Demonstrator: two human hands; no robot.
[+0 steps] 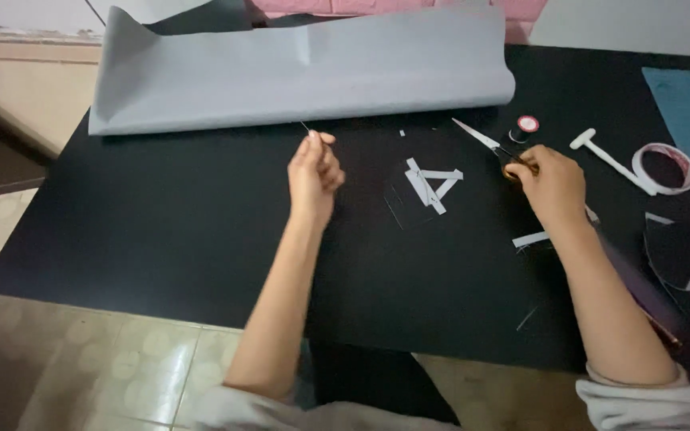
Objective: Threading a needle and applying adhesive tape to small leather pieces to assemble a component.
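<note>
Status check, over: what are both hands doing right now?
Left hand pinching a needle, raised over the black table. Right hand gripping scissors. White strip letter lies between them, nothing blocking.

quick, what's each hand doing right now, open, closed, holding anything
Left hand: closed, pinching a thin needle at the fingertips.
Right hand: closed on the handles of the scissors.

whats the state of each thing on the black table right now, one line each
left hand: raised, pinching a thin needle
right hand: gripping small scissors
small scissors: blades shut, flat on black table
grey sheet: partly folded, edge curled
white tape roll: lying flat
thread spool: upright
white paper strips: crossed, lying flat
</note>
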